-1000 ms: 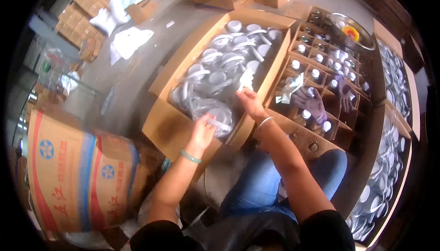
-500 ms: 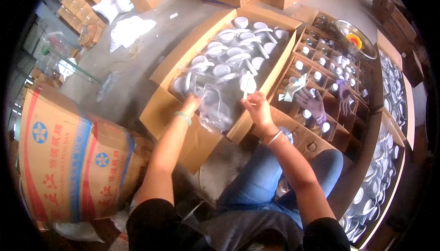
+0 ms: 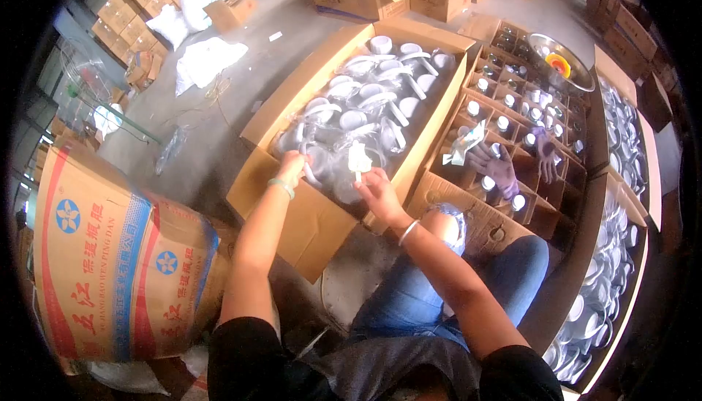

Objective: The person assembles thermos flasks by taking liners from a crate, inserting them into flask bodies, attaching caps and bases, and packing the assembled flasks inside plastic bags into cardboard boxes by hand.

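My right hand (image 3: 378, 190) pinches the stick of a white ice cream bar (image 3: 359, 158), held over the near end of an open carton (image 3: 257, 124). At that carton's near left corner, my left hand (image 3: 294, 167) has its fingers closed on a clear plastic bag (image 3: 333, 170). Pale grey lidded cups with handles (image 3: 353, 119), wrapped in clear plastic, fill the carton in rows. Exactly which part of the plastic the left fingers grip is partly hidden.
To the right, a divided carton (image 3: 431, 190) holds white-capped bottles, purple gloves (image 3: 495, 168), a crumpled wrapper (image 3: 465, 145) and a metal bowl (image 3: 578, 72). Boxes of grey parts (image 3: 585, 313) line the far right. A large printed carton (image 3: 110, 255) stands at left.
My right hand has moved left and down with the ice cream bar, over the plastic. My left hand has shifted slightly left, and the bunched plastic bag sits lower and flatter.
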Motion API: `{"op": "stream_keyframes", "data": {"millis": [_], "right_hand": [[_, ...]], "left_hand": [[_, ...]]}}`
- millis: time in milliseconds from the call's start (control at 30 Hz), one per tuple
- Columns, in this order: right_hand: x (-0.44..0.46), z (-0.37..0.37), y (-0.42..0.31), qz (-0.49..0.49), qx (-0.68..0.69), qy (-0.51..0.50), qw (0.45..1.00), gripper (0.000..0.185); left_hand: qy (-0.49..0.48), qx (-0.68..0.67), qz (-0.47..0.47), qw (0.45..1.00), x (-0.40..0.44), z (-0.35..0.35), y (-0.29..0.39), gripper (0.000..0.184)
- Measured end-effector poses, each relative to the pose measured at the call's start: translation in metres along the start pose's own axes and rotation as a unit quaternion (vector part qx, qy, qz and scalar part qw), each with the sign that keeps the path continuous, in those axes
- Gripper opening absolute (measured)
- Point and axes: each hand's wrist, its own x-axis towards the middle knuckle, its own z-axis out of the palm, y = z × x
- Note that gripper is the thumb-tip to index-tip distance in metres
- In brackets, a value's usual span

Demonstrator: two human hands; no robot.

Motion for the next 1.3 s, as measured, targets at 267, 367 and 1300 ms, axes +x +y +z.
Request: {"op": "stream_keyframes", "data": {"millis": [267,367,1300], "right_hand": [[-0.027,-0.036,-0.031,-0.058,-0.074,0.023,0.995,0.013],[-0.029,-0.030,-0.045,-0.092,-0.041,0.035,0.994,0.013],[0.066,0.059,-0.056,-0.141,0.037,0.300,0.943,0.018]], "left_hand": [[0.142,0.216,0.381,0.888,-0.049,-0.030,0.126,0.068],[0.022,0.283,0.155,0.946,-0.053,-0.034,0.148,0.068],[0.054,0.048,0.345,0.936,-0.217,-0.038,0.318,0.040]]}}
